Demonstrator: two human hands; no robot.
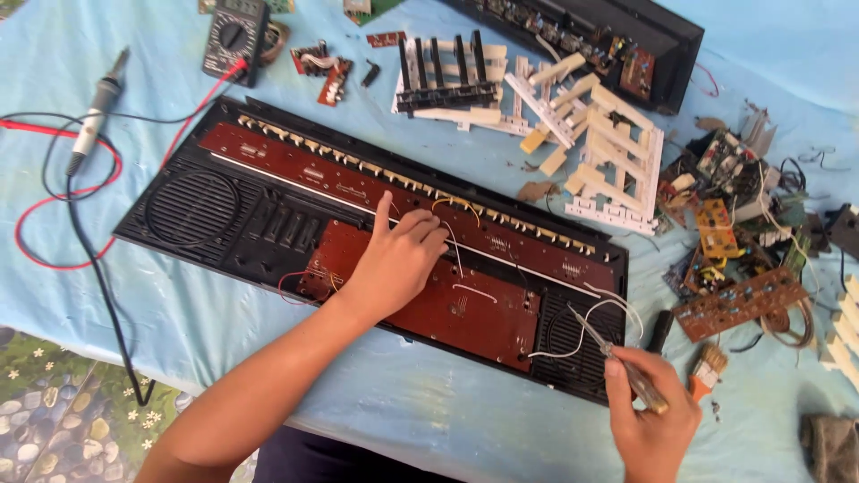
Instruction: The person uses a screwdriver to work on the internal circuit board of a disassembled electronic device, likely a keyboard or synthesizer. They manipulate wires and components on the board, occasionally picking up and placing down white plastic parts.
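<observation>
**A:** What's nearest to me?

**B:** My right hand [651, 422], low at the right, fingers wrapped around a screwdriver [617, 358] with a clear yellowish handle; its thin shaft points up and left over the right speaker grille of the opened keyboard case [179, 210]. White wires [582, 326] loop just beside the tip. An orange-handled brush [707, 371] lies just right of that hand on the blue cloth [420, 402].

**A:** And my left?

**B:** My left hand [394, 264] rests on the case's middle, holding nothing: fingers loosely curled, thumb stuck up, touching the lower brown circuit board [465, 309] where it meets the long upper board [358, 183].

**A:** Where does the case lie?

**B:** Flat on the cloth, slanting from upper left to lower right, a round speaker grille at each end.

**A:** Farther out?

**B:** To the left, a soldering iron [94, 116] with its black cable, crossed by red leads running to a multimeter [234, 36] at the top. Beyond the case, loose white and black key strips [537, 107]. To the right, a heap of small circuit boards and wires [743, 241]. At the top, another black housing [617, 36] sits partly out of view.
</observation>
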